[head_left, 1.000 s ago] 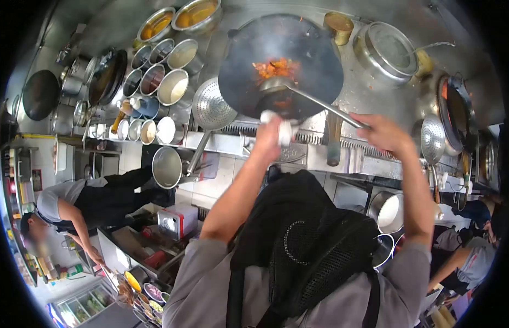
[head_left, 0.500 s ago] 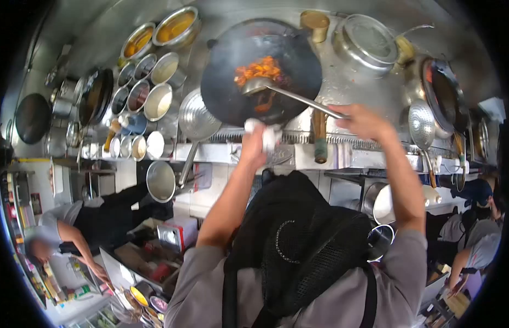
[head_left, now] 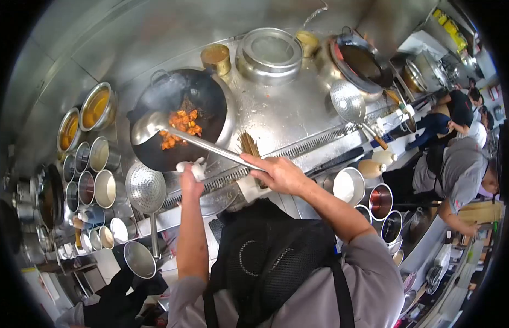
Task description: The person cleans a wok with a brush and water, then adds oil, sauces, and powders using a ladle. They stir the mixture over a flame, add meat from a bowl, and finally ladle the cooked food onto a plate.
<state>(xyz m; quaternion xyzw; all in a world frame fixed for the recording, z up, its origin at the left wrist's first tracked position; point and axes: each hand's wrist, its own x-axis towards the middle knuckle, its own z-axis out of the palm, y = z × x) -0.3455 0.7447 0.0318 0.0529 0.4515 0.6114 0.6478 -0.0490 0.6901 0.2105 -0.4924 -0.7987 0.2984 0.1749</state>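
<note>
A dark wok (head_left: 156,98) with a little smoke over it sits on the stove, holding orange-red food pieces (head_left: 183,128). My right hand (head_left: 279,174) is wrapped round the long handle of a steel ladle (head_left: 148,127). The ladle's bowl hangs over the left part of the wok, beside the food. At the wok's near rim, my left hand (head_left: 191,183) is closed on a white cloth (head_left: 195,168); whether it also grips a wok handle under the cloth is hidden. A bamboo brush (head_left: 248,145) lies just beyond my right hand.
A perforated strainer (head_left: 145,188) and several seasoning pots (head_left: 105,186) stand left of the wok. Two oil-filled bowls (head_left: 97,104) are behind them. To the right are a lidded pot (head_left: 269,52), a second wok (head_left: 364,63) and a skimmer (head_left: 348,101). Co-workers (head_left: 454,169) stand at far right.
The view has turned toward the right, so the wok appears further left. The ladle bowl has shifted from the food's near side to its left. Both hands keep their holds.
</note>
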